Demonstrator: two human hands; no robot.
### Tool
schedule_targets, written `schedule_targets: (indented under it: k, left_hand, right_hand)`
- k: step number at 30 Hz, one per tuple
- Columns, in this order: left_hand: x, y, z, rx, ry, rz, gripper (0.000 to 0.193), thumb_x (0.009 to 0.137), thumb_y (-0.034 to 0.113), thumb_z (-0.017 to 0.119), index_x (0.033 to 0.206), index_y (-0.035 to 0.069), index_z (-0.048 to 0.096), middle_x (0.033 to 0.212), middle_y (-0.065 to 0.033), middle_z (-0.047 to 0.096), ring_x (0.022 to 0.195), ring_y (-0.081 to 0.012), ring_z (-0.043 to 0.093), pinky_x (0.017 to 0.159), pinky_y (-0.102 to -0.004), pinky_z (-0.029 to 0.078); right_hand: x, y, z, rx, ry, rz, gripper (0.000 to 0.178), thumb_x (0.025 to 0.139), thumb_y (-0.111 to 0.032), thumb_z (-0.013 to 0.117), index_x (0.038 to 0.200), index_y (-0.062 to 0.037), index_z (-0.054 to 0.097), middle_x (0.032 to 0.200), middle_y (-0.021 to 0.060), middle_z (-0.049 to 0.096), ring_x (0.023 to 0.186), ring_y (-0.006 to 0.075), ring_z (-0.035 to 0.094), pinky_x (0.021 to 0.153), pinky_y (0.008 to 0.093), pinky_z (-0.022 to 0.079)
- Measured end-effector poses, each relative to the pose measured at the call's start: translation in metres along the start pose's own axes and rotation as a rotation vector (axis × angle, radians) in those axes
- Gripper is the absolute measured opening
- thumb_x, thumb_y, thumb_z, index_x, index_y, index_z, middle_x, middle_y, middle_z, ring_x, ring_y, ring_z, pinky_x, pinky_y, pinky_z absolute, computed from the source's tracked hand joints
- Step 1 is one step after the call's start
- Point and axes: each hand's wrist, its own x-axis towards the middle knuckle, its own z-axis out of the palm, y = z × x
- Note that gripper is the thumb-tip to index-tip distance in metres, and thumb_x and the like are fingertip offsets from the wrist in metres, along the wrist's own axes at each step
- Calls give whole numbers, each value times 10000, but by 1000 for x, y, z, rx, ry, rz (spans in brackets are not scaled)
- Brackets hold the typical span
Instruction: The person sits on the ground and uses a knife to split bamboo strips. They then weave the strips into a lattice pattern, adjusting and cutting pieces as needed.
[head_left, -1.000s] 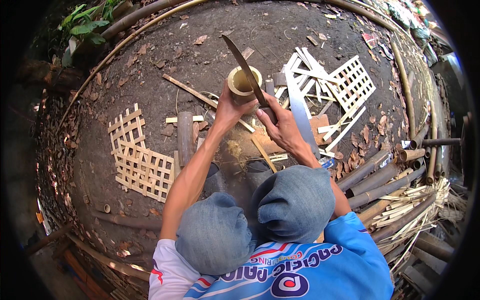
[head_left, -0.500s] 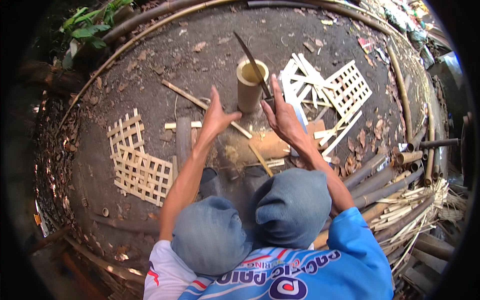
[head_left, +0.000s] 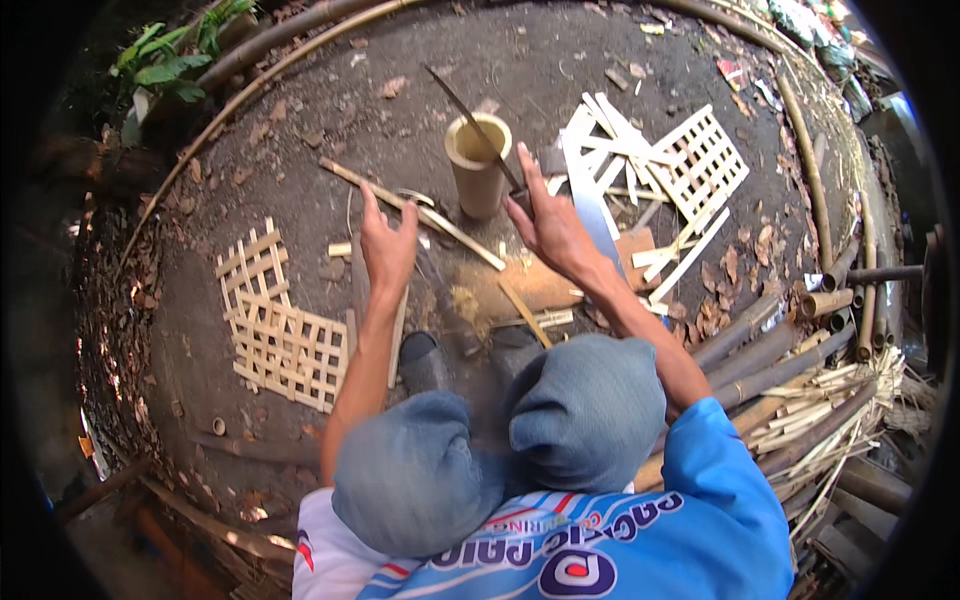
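Note:
My left hand point(head_left: 388, 243) is open, its thumb and index finger apart. It is in front of a long bamboo strip point(head_left: 455, 235) and holds nothing visible. My right hand point(head_left: 553, 228) has a long dark-bladed machete point(head_left: 465, 115) by its handle, with some fingers stretched out. The blade slants up and left across the mouth of an upright bamboo tube point(head_left: 478, 185). Whether the blade touches the rim, I cannot tell. Between and beyond my feet lies a thick bamboo log point(head_left: 535, 290), with a thin strip point(head_left: 524, 313) leaning over it.
A woven bamboo lattice point(head_left: 285, 345) lies on the left. Another lattice point(head_left: 705, 160) and loose pale slats point(head_left: 605, 150) lie at the right. Bamboo poles point(head_left: 755, 365) and split strips point(head_left: 815, 415) are piled at the lower right. A green plant point(head_left: 165, 60) grows at the far left.
My left hand has moved left, away from the tube. The right hand and machete have shifted left, and the bamboo tube stands slightly further left in view.

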Motion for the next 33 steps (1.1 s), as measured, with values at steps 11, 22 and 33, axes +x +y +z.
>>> schedule_targets:
  k: [11, 22, 33]
  left_hand:
    - [9, 44, 45, 584, -127, 791, 584, 860, -9, 581, 1432, -45, 471, 1529, -257, 419, 1394, -370, 462, 956, -420, 565]
    - [4, 41, 44, 582, -48, 788, 508, 915, 234, 684, 1341, -27, 590, 1508, -218, 473, 1431, -348, 423, 1086, -428, 488]
    - [-17, -12, -17, -134, -60, 343, 272, 900, 82, 741, 1155, 55, 651, 1554, -179, 413, 1374, -302, 489, 1095, -408, 504]
  right_hand:
    - [18, -4, -20, 72, -161, 181, 807, 875, -67, 692, 1556, -45, 259, 1024, 283, 703, 906, 423, 713, 851, 479, 570]
    - [31, 49, -36, 23, -1, 169, 745, 962, -242, 641, 1556, 6, 265, 1362, 374, 532, 1249, 445, 580, 1107, 470, 442]
    - [-73, 105, 26, 109, -333, 391, 400, 966, -379, 623, 1048, 2, 530, 773, 182, 622, 678, 285, 614, 631, 448, 506]
